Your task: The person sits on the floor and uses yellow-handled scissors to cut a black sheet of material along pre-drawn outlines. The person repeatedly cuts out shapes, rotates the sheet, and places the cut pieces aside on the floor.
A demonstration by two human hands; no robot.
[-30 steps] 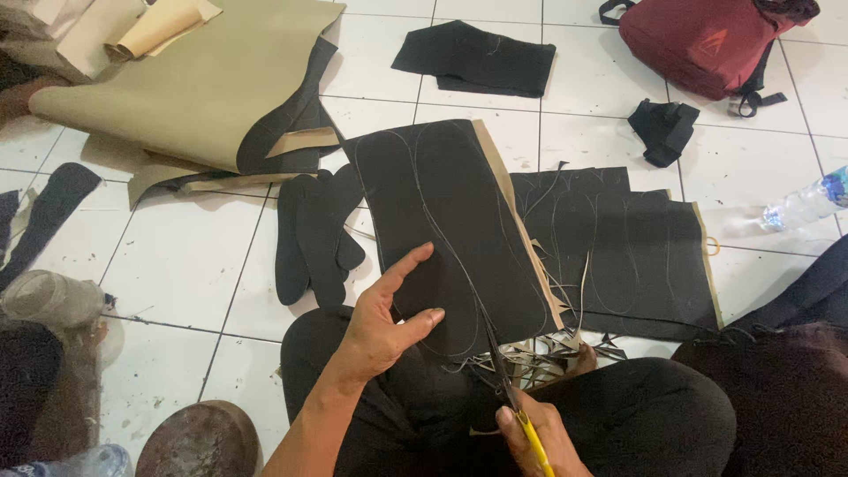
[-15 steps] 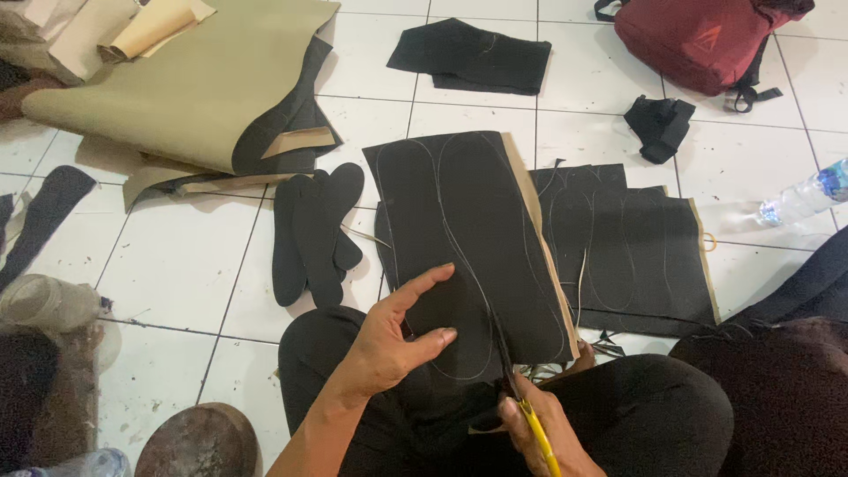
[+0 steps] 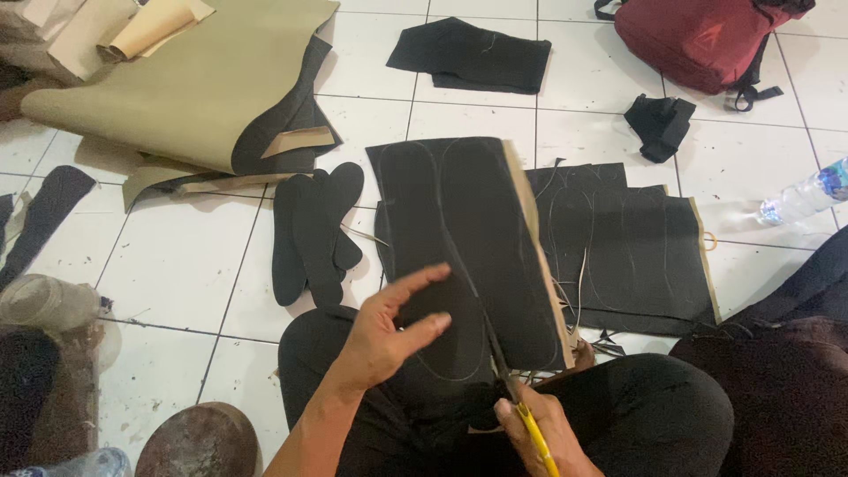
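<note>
While the black sheet [image 3: 468, 256] marked with insole outlines is propped up over the person's lap, the scissors [image 3: 517, 402] with yellow handles have their blades entered at its lower edge, running up between two traced shapes. The right hand [image 3: 543, 433] grips the handles, fingers clamped around them. The left hand [image 3: 389, 331] rests against the sheet's near face, fingers apart and extended, steadying it rather than pinching it.

Work done, judging by the floor: a stack of cut black insoles [image 3: 314, 230] lies just left of the sheet, with thin trimmings near the knees. Work left: the outlines on the held sheet appear largely uncut, and further marked black sheets [image 3: 627, 247] lie flat to the right, untouched. A tan-backed roll of material [image 3: 177, 88] sits beyond on the white tiled floor [image 3: 177, 283]. I judge the cutting well short of halfway.
</note>
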